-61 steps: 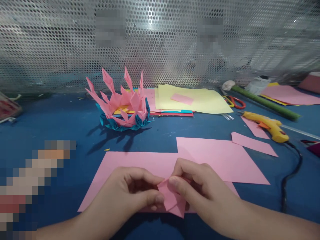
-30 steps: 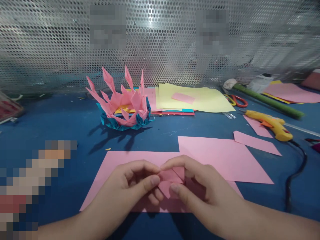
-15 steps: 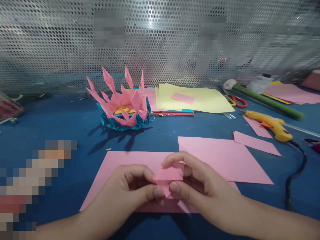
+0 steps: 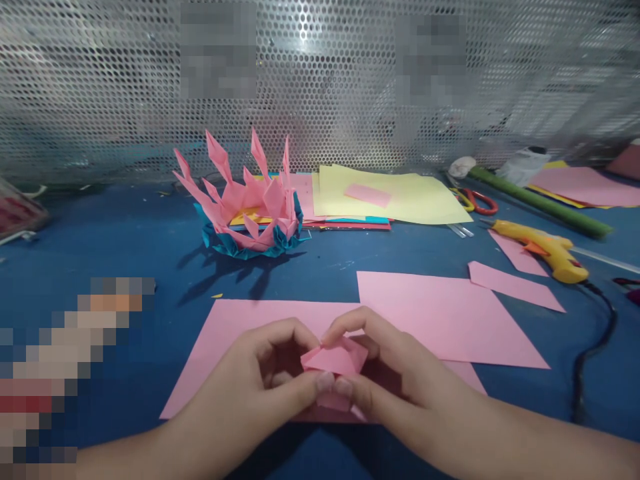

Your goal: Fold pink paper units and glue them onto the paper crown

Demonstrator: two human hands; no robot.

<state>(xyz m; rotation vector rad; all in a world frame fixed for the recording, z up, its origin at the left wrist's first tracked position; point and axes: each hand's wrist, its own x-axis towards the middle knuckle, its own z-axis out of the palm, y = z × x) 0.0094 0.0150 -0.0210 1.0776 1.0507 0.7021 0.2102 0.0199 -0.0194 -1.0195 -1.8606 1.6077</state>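
Note:
A small piece of folded pink paper (image 4: 334, 357) is held up between my two hands, above a large pink sheet (image 4: 210, 347) on the blue table. My left hand (image 4: 280, 367) pinches its left side, thumb at the front edge and index finger at the top. From the other side, my right hand (image 4: 390, 367) grips it with the thumb beside the left thumb and the index fingertip on the top fold. The other fingers are partly hidden behind the paper.
Behind the hands stands a pink and blue folded-paper crown shape (image 4: 245, 213). Yellow sheets (image 4: 400, 200) lie at the back. To the right are a second pink sheet (image 4: 440, 313), pink strips (image 4: 520, 287), a yellow glue gun (image 4: 540, 247) with a black cord, scissors (image 4: 480, 201) and a green stick (image 4: 545, 203).
The folded paper has tilted and its top flap now bulges into a pointed shape. My left index finger has moved up to the top, and the thumbs have come together.

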